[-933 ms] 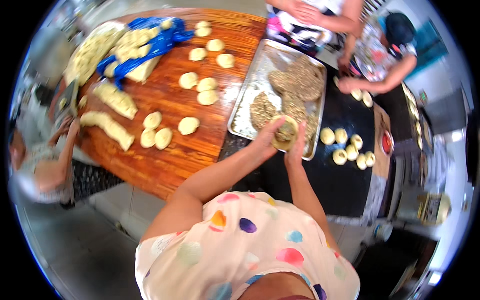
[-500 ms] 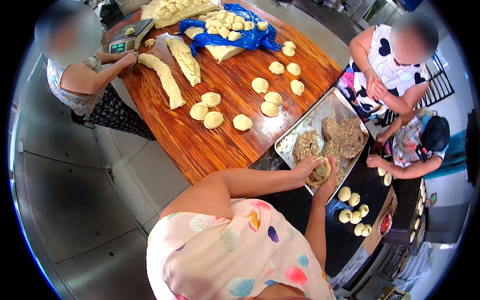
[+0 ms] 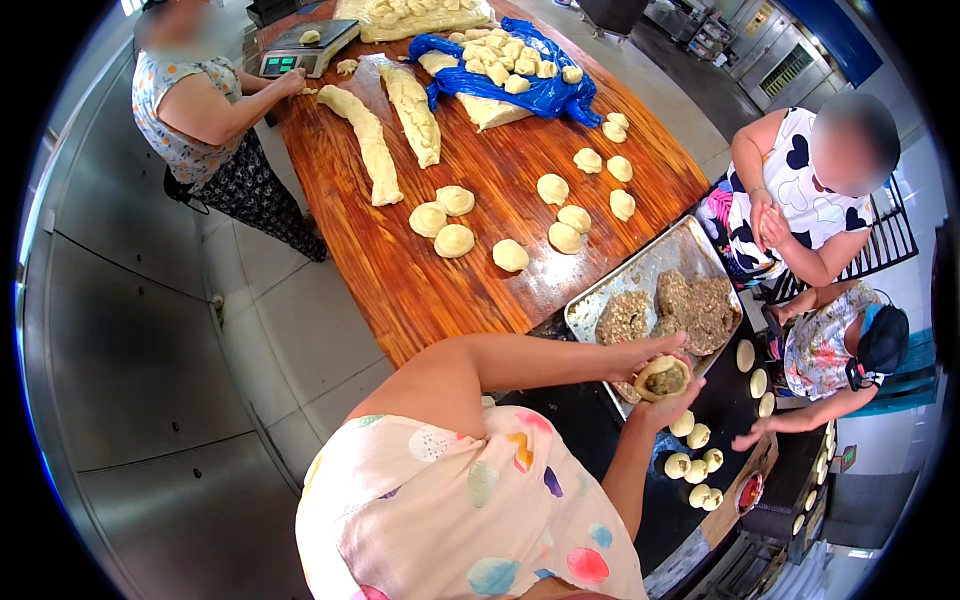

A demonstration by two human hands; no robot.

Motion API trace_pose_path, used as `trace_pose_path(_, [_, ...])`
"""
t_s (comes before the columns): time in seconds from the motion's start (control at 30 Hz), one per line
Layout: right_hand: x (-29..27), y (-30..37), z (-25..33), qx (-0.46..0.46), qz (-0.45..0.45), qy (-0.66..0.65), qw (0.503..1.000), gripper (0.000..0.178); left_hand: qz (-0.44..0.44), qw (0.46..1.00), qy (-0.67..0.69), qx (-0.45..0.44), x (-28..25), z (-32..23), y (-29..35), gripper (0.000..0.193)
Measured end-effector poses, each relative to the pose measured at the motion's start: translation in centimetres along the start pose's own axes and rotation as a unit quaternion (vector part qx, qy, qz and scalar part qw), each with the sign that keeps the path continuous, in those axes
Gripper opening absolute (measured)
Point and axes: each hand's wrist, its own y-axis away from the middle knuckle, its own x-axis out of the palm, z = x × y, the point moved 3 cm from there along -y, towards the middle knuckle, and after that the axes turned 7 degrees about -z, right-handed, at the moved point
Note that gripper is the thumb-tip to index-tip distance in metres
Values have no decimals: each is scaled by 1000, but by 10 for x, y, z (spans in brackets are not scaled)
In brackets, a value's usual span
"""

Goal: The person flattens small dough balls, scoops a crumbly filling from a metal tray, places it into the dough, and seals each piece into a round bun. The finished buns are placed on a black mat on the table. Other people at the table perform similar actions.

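Note:
Between my two hands sits a round dough wrapper [image 3: 648,386], its open top showing greyish-brown filling inside. My left hand [image 3: 648,352] rests along its far side with the fingers fairly straight, while my right hand [image 3: 668,408] cups it from below and the near side. Just beyond them is a metal tray [image 3: 592,312] with mounds of chopped meat-like filling [image 3: 692,308]. Several filled buns [image 3: 698,436] sit on the black table close to my right hand.
A wooden table [image 3: 450,300] carries dough rounds [image 3: 510,255], long dough strips [image 3: 365,145] and dough pieces on blue plastic [image 3: 588,98]. A scale [image 3: 308,48] stands far left. One co-worker [image 3: 195,110] is at left; two others [image 3: 800,190] work at right, beside flat dough discs [image 3: 758,382].
My hands have moved slightly right and down with the dough, turning its filled opening upward. The lower-right co-worker's hand has reached toward the buns. The whole view has shifted.

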Motion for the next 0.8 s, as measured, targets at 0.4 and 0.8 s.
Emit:
trace_pose_path(0.4, [-1,14,-19,-206,58,274,938,56,-237,946,-190,114,-24,10,23,53])
trace_pose_path(0.8, [7,24,3,-258,44,274,926,44,-85,978,-188,37,-4,-1,4,87])
